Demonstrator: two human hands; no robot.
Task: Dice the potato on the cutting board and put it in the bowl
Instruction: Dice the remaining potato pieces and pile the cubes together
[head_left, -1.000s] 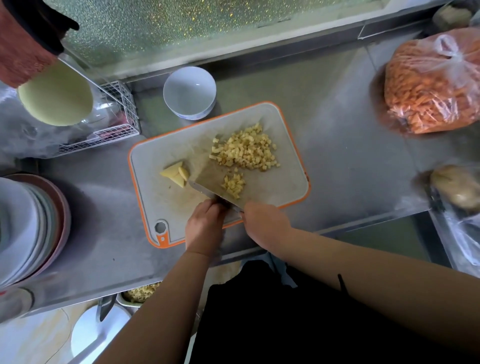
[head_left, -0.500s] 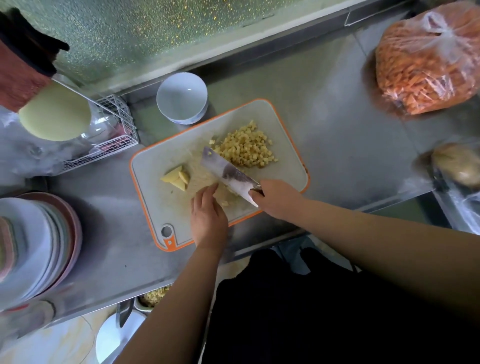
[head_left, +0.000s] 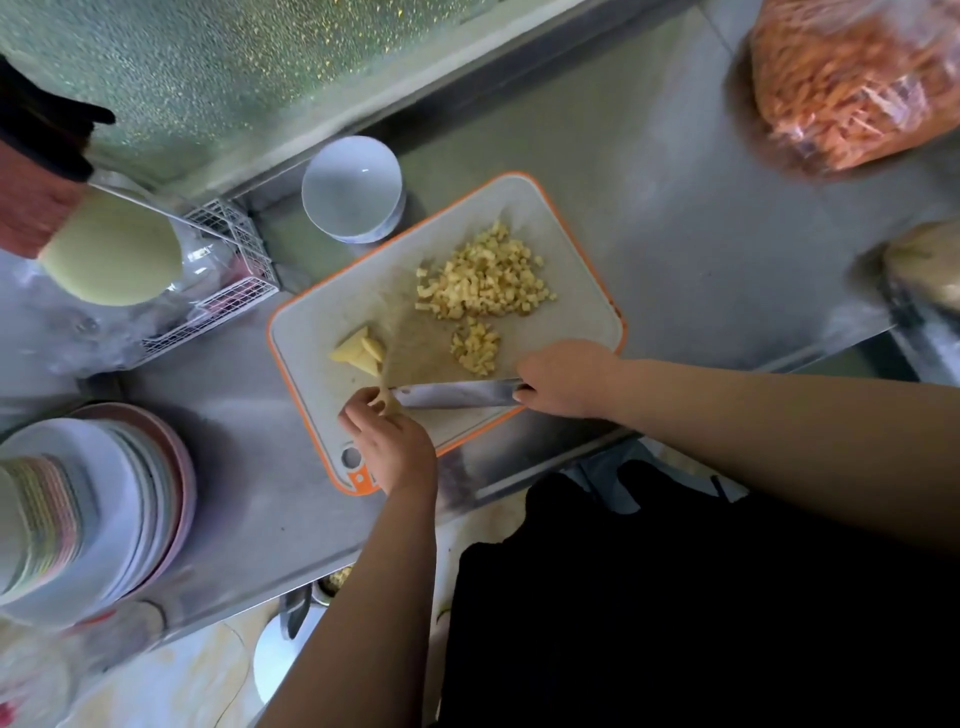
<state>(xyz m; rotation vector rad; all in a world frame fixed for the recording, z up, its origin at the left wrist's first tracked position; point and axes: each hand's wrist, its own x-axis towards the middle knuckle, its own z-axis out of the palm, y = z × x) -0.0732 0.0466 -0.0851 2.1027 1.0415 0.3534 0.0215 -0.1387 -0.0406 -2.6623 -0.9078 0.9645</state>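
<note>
Knife now lies flat near the board's front edge, right hand gripping its handle; left hand fingers touch the tip.

Brushed, dully reflective steel counter, matt grey plastic cutting board edged in orange, glossy white ceramic bowl, polished metal knife blade, crinkled clear plastic bag.
</note>
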